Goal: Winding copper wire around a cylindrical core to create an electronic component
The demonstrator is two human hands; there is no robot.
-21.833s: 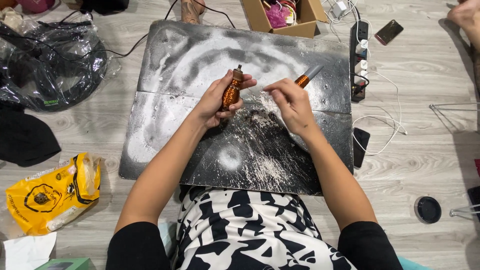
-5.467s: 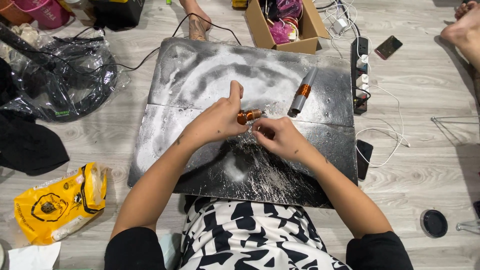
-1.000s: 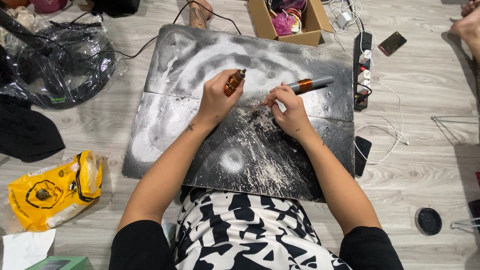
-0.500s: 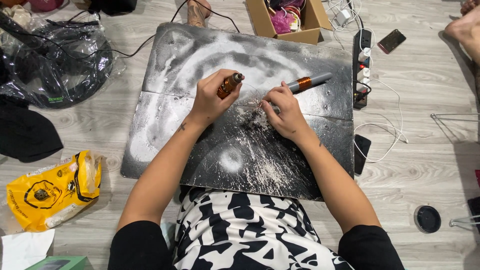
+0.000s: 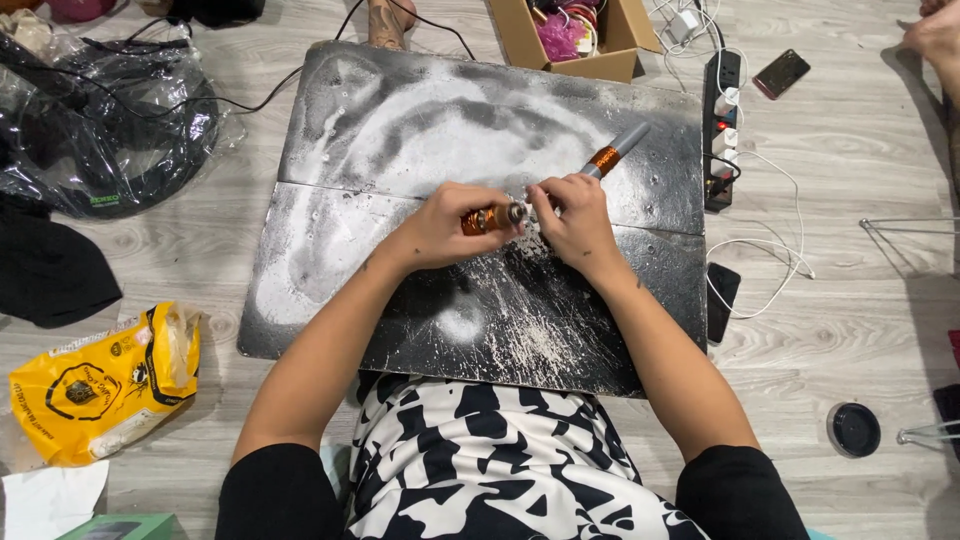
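Over the powder-dusted black board [image 5: 400, 300], the left hand [image 5: 440, 225] clamps a small orange tube [image 5: 490, 217] sideways, while the right hand [image 5: 572, 215], fingers closed on an orange-banded grey tool [image 5: 612, 155], meets its tip.

Pale wood-look floor strewn with odds and ends around a dusty dark board

The floor [image 5: 850, 130] was light grey-brown planking, evenly lit without hard shadows. A black board [image 5: 400, 110], smeared with white powder, lay flat in the middle. To its far left sat crumpled black plastic wrap [image 5: 100, 120] and dark cloth [image 5: 50, 270]; nearer, a yellow bag [image 5: 100, 380]. Beyond the board stood an open cardboard box [image 5: 590, 40]. On the right lay a power strip [image 5: 722, 130] with white cables [image 5: 770, 260], a phone [image 5: 781, 73] and a round black lid [image 5: 853, 429].
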